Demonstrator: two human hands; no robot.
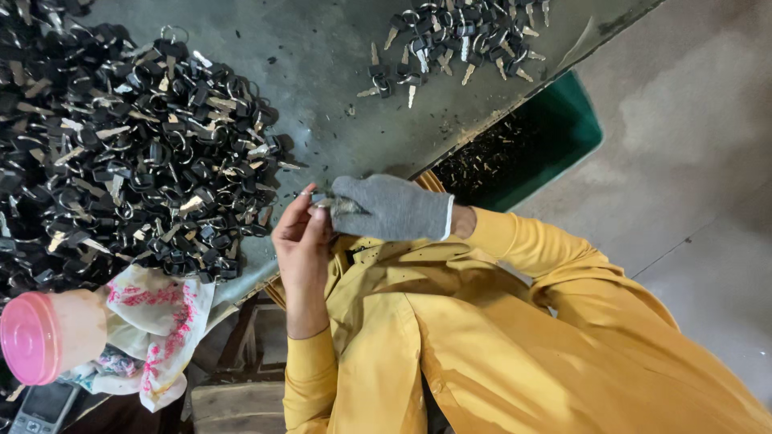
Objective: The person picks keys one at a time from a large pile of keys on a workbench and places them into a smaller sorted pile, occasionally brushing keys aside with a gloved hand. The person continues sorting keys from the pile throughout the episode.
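At far left we see a pink-capped bottle (40,337) on a floral cloth (165,317), below a big heap of black-headed keys (121,153) on the worktop (322,88). Mid-frame, our bare left hand (304,237) and gray-gloved right hand (386,207) meet just past the worktop's edge, fingers of both pinching one small key (322,197) between them. We judge this key is being fitted or checked; a careful, steady grip seems called for. A smaller key pile (458,36) lies upper right, a green bin (531,145) beneath.
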